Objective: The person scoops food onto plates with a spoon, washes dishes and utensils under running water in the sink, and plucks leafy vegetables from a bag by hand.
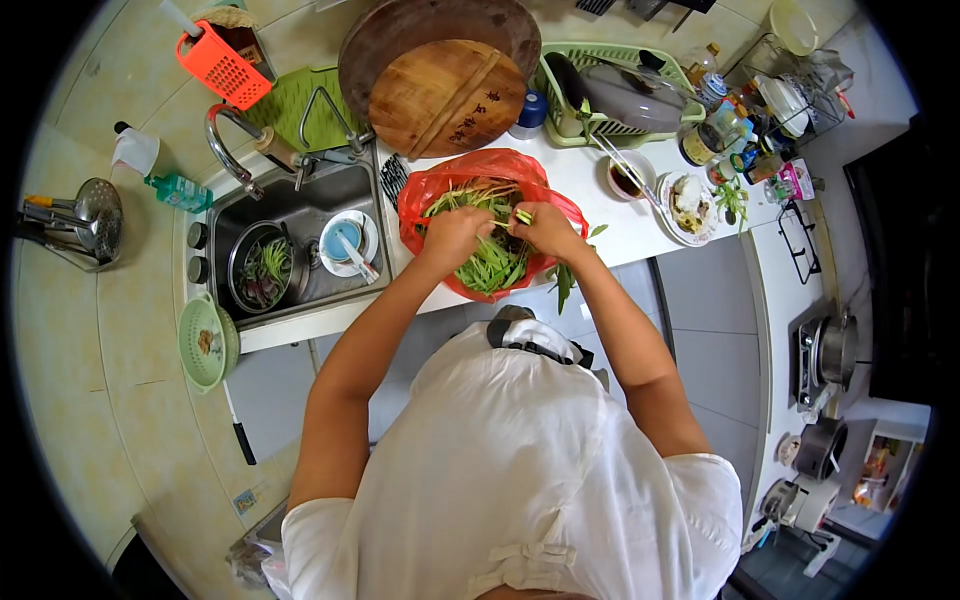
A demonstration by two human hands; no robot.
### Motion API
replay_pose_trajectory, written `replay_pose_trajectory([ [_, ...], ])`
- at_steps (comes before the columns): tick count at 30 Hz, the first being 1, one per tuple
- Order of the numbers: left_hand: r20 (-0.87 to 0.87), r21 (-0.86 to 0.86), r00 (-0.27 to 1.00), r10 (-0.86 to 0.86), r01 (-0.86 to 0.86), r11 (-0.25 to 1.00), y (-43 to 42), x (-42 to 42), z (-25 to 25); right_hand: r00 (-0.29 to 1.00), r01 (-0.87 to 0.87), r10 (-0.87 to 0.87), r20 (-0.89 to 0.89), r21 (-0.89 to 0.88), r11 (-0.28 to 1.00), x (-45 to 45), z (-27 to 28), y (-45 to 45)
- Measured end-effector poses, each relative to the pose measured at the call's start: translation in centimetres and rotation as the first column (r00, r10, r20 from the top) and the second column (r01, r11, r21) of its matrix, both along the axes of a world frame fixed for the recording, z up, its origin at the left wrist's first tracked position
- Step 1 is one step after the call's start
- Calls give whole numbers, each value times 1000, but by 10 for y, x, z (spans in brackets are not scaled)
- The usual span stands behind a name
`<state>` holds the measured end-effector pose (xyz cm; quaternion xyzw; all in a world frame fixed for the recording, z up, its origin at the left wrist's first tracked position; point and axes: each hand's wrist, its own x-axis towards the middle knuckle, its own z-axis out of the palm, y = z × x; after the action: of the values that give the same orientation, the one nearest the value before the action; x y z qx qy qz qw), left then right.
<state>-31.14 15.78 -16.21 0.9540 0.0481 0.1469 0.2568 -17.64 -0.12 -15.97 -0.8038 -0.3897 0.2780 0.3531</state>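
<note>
A red plastic bag (415, 195) lies open on the counter, filled with leafy greens (495, 265). Above it, my left hand (457, 240) is closed with its fingertips on a thin pale stem. Close by on the right, my right hand (548, 230) grips a green vegetable stalk (523, 216), whose cut end sticks out past the fingers. Leaves (564, 285) hang below that hand, over the counter's front edge. The stem spans the small gap between both hands. My fingers partly hide where each grip meets it.
Left of the bag is a sink (325, 200) holding a pot (262, 265) of greens and a white bowl (350, 242). Round wooden boards (445, 95) lean behind. To the right stand a sauce bowl (630, 174), a plate of food (688, 208) and several bottles. A green colander (208, 343) sits at the sink's corner.
</note>
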Motion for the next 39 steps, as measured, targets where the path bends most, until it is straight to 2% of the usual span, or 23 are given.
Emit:
replay_pose_trajectory([
  [2, 3, 13, 999, 38, -38, 999, -1, 0, 2, 1000, 12, -13, -10, -13, 1000, -1, 4, 0],
  [5, 108, -69, 993, 38, -30, 997, -2, 0, 4, 999, 25, -26, -47, -15, 1000, 0, 5, -1],
  [8, 265, -249, 963, 45, 24, 968, -2, 1, 3, 992, 36, -36, -121, -3, 999, 1, 2, -2],
  [11, 171, -412, 980, 104, -25, 911, 2, 1, 3, 965, 70, -54, -256, 55, 996, 1, -1, -5],
  [13, 104, -282, 985, 140, -106, 953, 7, 1, 6, 917, 116, -76, -392, 80, 990, 0, -1, -6],
  [17, 12, -122, 973, 229, -226, 967, 10, -8, 11, 912, 130, -83, -403, 90, 987, 6, -6, -11],
  [20, 36, -89, 970, 242, -238, 967, 10, -10, 9, 919, 127, -94, -383, 62, 990, 9, -11, -13],
  [23, 108, -86, 978, 176, -167, 982, -3, -10, 11, 915, 117, -78, -397, 76, 990, 5, -7, -13],
  [25, 76, -57, 994, 77, -73, 996, -10, -9, 18, 905, 95, -38, -424, 115, 989, 1, -2, -11],
  [28, 24, -33, 998, 54, -53, 998, -9, -8, 11, 926, 60, 11, -378, 176, 983, -2, -1, -9],
  [31, -30, 29, 997, 75, -74, 997, -3, -8, 2, 988, 4, 2, -154, 39, 999, 1, -1, -10],
  [32, -48, 57, 996, 80, -77, 995, -3, -8, 1, 1000, 9, -9, -2, 32, 999, 0, 0, -12],
  [34, -22, 76, 997, 72, -70, 995, -4, -8, -3, 954, 21, -26, 297, 22, 1000, -13, 17, -11],
  [39, -69, 167, 996, 53, -41, 985, -10, -5, 10, 846, -36, 76, 527, -85, 996, -32, 28, 1],
])
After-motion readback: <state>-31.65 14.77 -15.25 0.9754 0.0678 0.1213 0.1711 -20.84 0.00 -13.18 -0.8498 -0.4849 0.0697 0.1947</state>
